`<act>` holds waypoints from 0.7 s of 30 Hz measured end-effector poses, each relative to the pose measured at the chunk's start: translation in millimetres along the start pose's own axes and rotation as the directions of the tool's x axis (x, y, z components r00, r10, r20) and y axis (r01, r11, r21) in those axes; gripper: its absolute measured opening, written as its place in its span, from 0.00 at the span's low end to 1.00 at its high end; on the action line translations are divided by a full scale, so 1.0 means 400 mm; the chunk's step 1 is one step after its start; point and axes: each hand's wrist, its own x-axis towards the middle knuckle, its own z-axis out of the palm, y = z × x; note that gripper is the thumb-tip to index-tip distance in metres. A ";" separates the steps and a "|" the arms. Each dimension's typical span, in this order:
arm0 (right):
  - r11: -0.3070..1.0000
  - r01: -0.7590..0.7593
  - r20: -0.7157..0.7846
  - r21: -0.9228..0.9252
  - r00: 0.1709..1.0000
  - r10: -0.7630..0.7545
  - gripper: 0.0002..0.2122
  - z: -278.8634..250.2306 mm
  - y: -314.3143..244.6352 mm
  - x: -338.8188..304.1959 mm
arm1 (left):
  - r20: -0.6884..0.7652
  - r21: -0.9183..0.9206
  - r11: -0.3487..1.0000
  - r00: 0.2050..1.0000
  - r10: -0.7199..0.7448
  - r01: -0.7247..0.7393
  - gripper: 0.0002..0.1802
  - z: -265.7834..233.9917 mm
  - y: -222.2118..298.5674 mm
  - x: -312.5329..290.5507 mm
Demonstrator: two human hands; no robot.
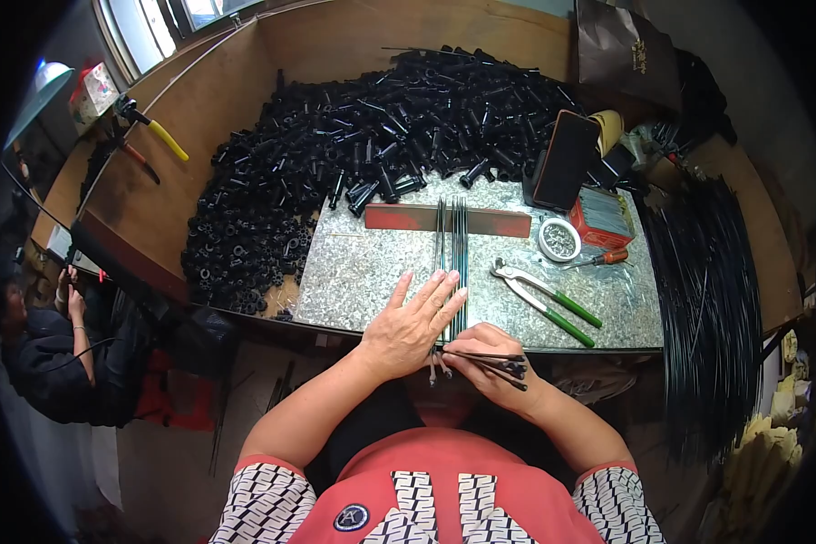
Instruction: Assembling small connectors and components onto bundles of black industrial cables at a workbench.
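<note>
My left hand (412, 325) lies palm down with its fingers stretched out across a row of thin dark rods (460, 245) at the table's front edge. The rods run away from me, and their far ends pass over a long red-brown bar (394, 218). Closed beside it on the right, my right hand (497, 376) holds several thin rods (494, 361) with dark knobbed ends pointing right. A few rod ends (435, 370) stick out below, between the two hands. To the right lie end cutters (539, 304) with green handles.
Black tubular parts (372, 136) are heaped behind the speckled board (344, 281). A phone (567, 159), a white bowl (544, 238) of small metal pieces, a red box (598, 231) and a red-handled tool (612, 257) stand right. Dark rods (712, 317) hang over the right edge. A person (72, 354) sits left.
</note>
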 end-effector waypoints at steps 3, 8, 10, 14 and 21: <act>1.000 -0.018 0.045 -0.007 0.999 0.018 0.10 -0.008 0.003 -0.003 | 0.005 0.015 1.000 1.000 0.004 -0.004 0.50 0.001 0.004 0.006; 0.993 -0.053 0.241 0.106 0.970 0.026 0.16 -0.047 -0.013 0.041 | 0.006 0.097 0.995 0.999 0.036 -0.036 0.46 0.015 -0.002 0.001; 0.986 -0.125 0.350 0.109 0.933 0.080 0.19 -0.091 -0.010 0.076 | -0.018 0.036 0.999 1.000 0.026 -0.025 0.46 0.014 -0.004 -0.003; 0.979 -0.041 0.088 -0.201 0.994 0.059 0.21 -0.143 0.062 0.186 | -0.024 0.045 0.998 0.999 0.040 -0.039 0.45 0.003 0.001 0.001; 0.900 -0.037 -0.012 -0.434 0.999 0.035 0.23 -0.081 0.267 0.347 | -0.033 0.074 0.996 0.998 0.046 -0.044 0.47 0.005 0.003 0.006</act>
